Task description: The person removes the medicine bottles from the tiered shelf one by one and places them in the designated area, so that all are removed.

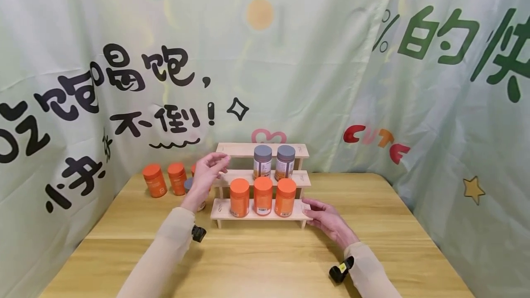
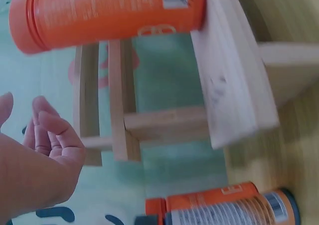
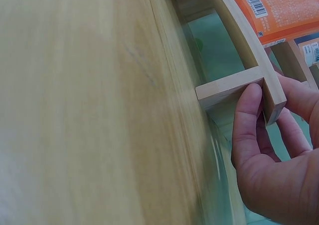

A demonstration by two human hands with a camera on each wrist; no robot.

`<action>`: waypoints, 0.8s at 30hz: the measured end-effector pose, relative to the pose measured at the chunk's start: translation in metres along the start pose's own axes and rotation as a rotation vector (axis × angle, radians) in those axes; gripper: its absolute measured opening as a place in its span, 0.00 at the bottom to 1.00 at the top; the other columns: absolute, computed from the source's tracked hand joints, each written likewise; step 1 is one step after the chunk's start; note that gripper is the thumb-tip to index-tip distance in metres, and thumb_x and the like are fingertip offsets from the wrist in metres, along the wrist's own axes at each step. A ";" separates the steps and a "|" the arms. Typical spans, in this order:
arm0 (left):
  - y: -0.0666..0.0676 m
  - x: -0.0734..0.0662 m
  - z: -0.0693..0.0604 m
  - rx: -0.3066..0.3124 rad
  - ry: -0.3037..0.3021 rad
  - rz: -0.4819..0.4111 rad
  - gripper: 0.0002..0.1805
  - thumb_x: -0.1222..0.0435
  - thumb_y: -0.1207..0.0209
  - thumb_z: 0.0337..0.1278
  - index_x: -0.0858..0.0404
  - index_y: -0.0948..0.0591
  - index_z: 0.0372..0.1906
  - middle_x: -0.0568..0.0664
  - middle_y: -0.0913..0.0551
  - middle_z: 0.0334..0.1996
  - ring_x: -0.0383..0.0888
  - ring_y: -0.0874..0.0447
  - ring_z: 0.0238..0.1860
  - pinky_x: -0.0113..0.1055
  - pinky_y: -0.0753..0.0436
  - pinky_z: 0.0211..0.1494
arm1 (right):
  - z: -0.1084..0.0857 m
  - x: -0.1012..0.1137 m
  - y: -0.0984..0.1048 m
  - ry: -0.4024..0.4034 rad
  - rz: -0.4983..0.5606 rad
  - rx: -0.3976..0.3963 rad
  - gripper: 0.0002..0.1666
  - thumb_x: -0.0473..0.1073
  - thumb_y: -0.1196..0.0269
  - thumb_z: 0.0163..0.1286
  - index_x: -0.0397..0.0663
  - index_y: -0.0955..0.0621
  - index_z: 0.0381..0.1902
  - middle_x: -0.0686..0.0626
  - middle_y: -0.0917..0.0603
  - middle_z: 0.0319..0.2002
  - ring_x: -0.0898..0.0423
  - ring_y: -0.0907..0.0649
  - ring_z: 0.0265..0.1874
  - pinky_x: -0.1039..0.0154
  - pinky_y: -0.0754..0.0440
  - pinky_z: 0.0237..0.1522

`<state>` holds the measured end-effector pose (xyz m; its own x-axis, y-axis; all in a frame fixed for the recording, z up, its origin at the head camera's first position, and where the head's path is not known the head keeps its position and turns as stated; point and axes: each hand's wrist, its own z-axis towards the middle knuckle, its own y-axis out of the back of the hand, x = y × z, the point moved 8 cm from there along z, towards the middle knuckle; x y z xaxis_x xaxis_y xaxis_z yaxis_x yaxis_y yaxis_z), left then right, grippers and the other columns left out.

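A three-step wooden display stand [image 1: 265,215] stands on the table. Its bottom step carries three orange-lidded jars [image 1: 262,197], and two grey-lidded jars [image 1: 285,163] stand behind on the middle step. My right hand [image 1: 329,222] holds the right end of the bottom step; in the right wrist view the thumb and fingers [image 3: 246,120] lie around the board's end beside the leg. Near the left ends of the upper steps is my left hand [image 1: 208,174]. Its fingers [image 2: 60,130] are loosely bent, with nothing between them in the left wrist view.
Orange jars [image 1: 154,180] stand on the table to the stand's left. A grey-lidded jar [image 1: 188,184] is there too, partly hidden by my left hand and wrist. A printed curtain [image 1: 323,82] hangs behind the wooden table [image 1: 265,261].
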<state>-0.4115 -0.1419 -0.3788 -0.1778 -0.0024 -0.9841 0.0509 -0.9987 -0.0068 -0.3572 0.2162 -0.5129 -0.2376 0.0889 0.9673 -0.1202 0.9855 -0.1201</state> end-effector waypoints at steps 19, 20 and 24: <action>-0.060 -0.014 0.013 0.319 -0.015 0.197 0.35 0.59 0.30 0.55 0.60 0.29 0.67 0.57 0.19 0.57 0.52 0.20 0.56 0.47 0.20 0.60 | -0.002 0.001 -0.002 -0.008 -0.017 0.009 0.34 0.37 0.34 0.66 0.38 0.30 0.68 0.49 0.18 0.47 0.58 0.17 0.36 0.66 0.18 0.38; -0.064 -0.015 0.013 0.338 -0.028 0.204 0.36 0.60 0.30 0.54 0.60 0.29 0.67 0.57 0.19 0.57 0.52 0.20 0.58 0.47 0.21 0.62 | -0.002 0.001 -0.002 -0.005 -0.019 0.011 0.34 0.38 0.34 0.66 0.38 0.31 0.69 0.49 0.18 0.47 0.58 0.17 0.36 0.66 0.18 0.38; -0.075 -0.021 0.015 0.385 -0.052 0.209 0.35 0.62 0.29 0.52 0.57 0.28 0.66 0.55 0.19 0.57 0.51 0.21 0.60 0.47 0.25 0.65 | -0.002 0.001 -0.001 -0.002 -0.021 0.001 0.35 0.37 0.34 0.66 0.37 0.31 0.69 0.49 0.18 0.47 0.58 0.17 0.36 0.66 0.18 0.38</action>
<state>-0.4267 -0.0673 -0.3549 -0.2523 -0.1995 -0.9469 -0.2767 -0.9228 0.2682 -0.3554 0.2158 -0.5111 -0.2366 0.0683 0.9692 -0.1259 0.9870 -0.1003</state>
